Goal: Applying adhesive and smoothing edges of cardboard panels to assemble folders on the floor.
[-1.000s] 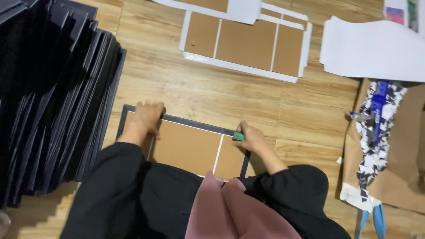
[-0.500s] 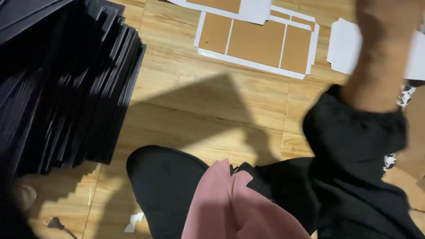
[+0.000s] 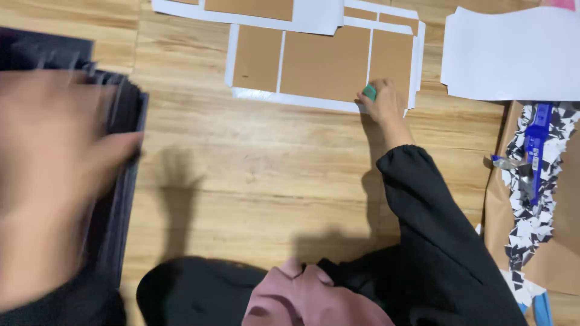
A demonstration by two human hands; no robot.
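My right hand (image 3: 383, 102) reaches forward over the wooden floor (image 3: 260, 163) and holds a small green tool (image 3: 369, 92). The tool rests on the lower right edge of a flat piece (image 3: 320, 63) made of brown cardboard panels on white paper. My left hand (image 3: 54, 175) fills the left of the view, heavily blurred. It hovers over a tall stack of black sheets (image 3: 124, 181), and I cannot make out its fingers or anything in it. Both arms wear black sleeves.
A second white-bordered cardboard piece (image 3: 248, 9) lies at the top edge. A plain white sheet (image 3: 513, 54) sits at the upper right. On the right, brown paper (image 3: 501, 211) carries black-and-white scraps (image 3: 534, 199) and a blue object (image 3: 536, 142). Pink cloth (image 3: 308, 299) covers my lap.
The dark-edged cardboard piece under both hands a second ago is gone from in front of me. My right hand swung out to the far white-bordered piece; my left hand moved over the black stack.
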